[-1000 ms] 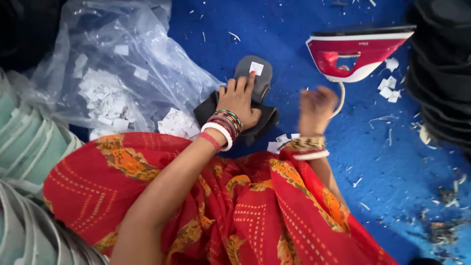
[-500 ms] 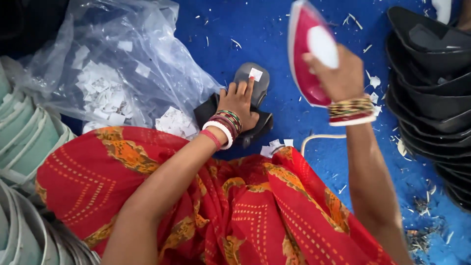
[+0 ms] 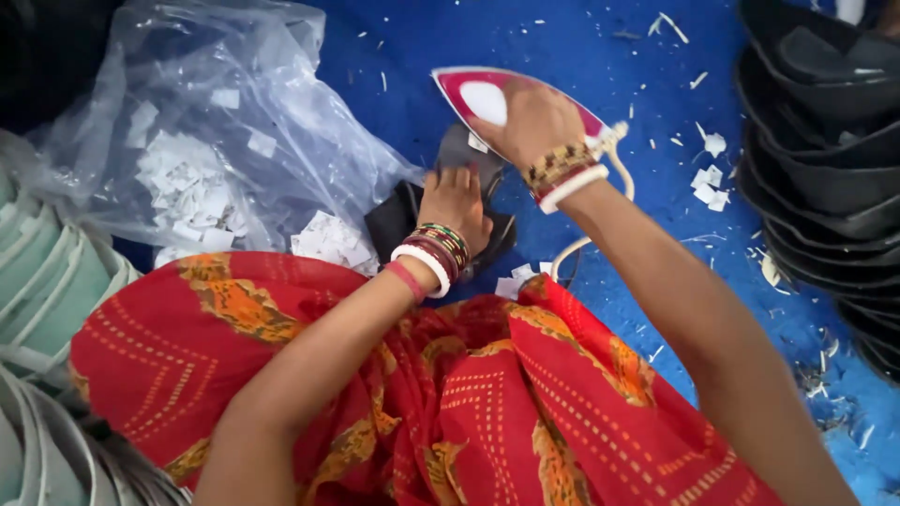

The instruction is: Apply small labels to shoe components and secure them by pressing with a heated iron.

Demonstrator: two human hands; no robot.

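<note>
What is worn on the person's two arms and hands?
Both arms are bare, with no sleeves. The left hand has a stack of bangles at the wrist: white, red, green and pink. The right hand has a beaded brown-gold band and a white bangle.

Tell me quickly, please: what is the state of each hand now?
Left hand: open, fingers flat, pressing on the dark shoe piece.
Right hand: closed on the red and white iron, holding it over the piece.

The iron point(image 3: 497, 98) looked glossy red-and-white plastic; the dark piece point(image 3: 412, 211) under it, matt. The bag point(image 3: 234, 122) was clear crinkled plastic, holding paper tags point(image 3: 187, 192). The floor point(image 3: 581, 37) was rough blue.
</note>
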